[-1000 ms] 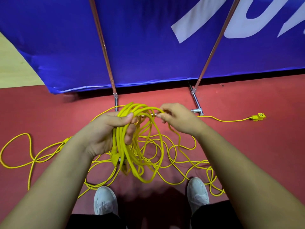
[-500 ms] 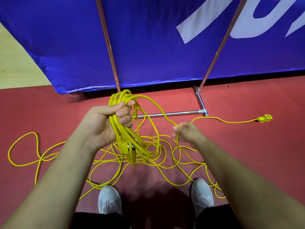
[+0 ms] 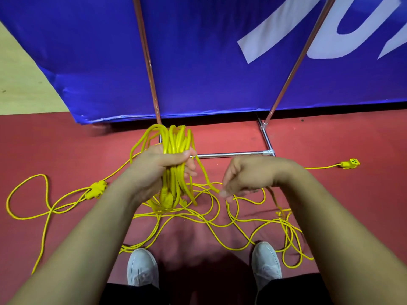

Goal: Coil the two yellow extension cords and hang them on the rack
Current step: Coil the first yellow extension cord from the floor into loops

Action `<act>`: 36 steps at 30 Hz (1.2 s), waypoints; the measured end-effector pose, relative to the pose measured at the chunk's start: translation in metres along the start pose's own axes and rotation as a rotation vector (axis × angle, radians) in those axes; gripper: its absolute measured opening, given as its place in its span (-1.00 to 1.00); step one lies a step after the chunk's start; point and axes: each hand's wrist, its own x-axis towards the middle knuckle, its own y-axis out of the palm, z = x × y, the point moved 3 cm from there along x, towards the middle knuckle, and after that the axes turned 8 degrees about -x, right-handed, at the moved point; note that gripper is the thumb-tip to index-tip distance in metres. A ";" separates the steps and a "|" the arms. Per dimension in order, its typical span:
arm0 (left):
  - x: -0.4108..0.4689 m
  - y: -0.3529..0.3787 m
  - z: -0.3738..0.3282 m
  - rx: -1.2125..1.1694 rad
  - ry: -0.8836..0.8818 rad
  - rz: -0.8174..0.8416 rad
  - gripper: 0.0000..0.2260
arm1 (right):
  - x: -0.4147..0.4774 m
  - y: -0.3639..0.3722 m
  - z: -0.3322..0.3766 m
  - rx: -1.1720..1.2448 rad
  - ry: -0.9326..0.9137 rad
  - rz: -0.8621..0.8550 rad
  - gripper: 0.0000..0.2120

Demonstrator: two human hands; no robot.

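- A coiled yellow cord bundle (image 3: pixel 176 139) is clenched in the left hand (image 3: pixel 158 170), in front of the rack's base bar (image 3: pixel 231 154).
- One strand (image 3: pixel 206 173) is pinched by the right hand (image 3: pixel 248 175).

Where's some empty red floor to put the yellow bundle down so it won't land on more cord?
Bare floor lies far right, below the plug. Another bare patch sits far left, between the banner and the joined plugs. It is crowded in front of the shoes, where loose cord lies tangled.
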 end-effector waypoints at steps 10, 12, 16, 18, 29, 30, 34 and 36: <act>-0.006 0.019 -0.003 -0.225 -0.082 0.214 -0.93 | -0.002 -0.025 -0.017 0.486 -0.314 -0.297 -0.90; -0.004 0.016 -0.005 -0.309 -0.090 0.177 -0.82 | 0.004 -0.023 -0.040 0.319 -0.160 -0.333 -0.89; -0.003 0.007 -0.009 -0.299 -0.118 0.150 -0.91 | 0.006 -0.023 -0.068 0.536 -0.063 -0.522 -0.94; -0.003 0.003 -0.005 -0.172 -0.169 0.134 -0.83 | 0.002 -0.031 -0.063 0.637 -0.120 -0.675 -0.97; -0.005 0.004 0.002 -0.210 -0.230 0.073 -0.85 | -0.012 -0.043 -0.007 0.145 -0.150 -0.733 -0.85; -0.005 0.003 0.002 -0.221 -0.244 0.058 -0.82 | -0.013 -0.044 -0.011 0.131 -0.126 -0.737 -0.84; -0.006 0.003 0.001 -0.195 -0.264 0.021 -0.79 | -0.020 -0.049 -0.022 0.018 -0.026 -0.764 -0.81; -0.006 0.006 0.003 -0.189 -0.270 0.042 -0.81 | -0.018 -0.049 -0.022 -0.048 -0.008 -0.764 -0.82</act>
